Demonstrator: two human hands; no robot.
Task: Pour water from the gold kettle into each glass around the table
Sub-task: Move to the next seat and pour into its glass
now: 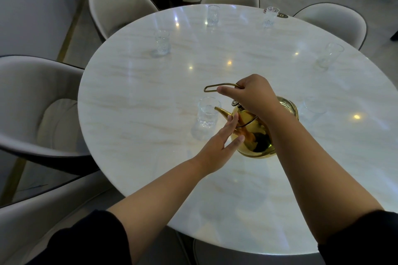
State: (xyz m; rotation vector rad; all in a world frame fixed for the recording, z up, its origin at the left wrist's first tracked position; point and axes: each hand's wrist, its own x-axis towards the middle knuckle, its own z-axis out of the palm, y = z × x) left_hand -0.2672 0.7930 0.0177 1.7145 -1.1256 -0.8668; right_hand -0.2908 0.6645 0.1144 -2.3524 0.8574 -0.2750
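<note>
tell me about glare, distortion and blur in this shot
Head view: small bright ceiling-light spots glare off the glossy table; the wide lens bows its round edge and the chairs; the room is dim; the kettle mirrors the right hand gripping its handle; the far glasses look soft, the nearest glass sharper.

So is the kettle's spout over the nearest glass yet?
No. The gold kettle spout tip sits beside the nearest glass, level with its side, not above the rim.
</note>
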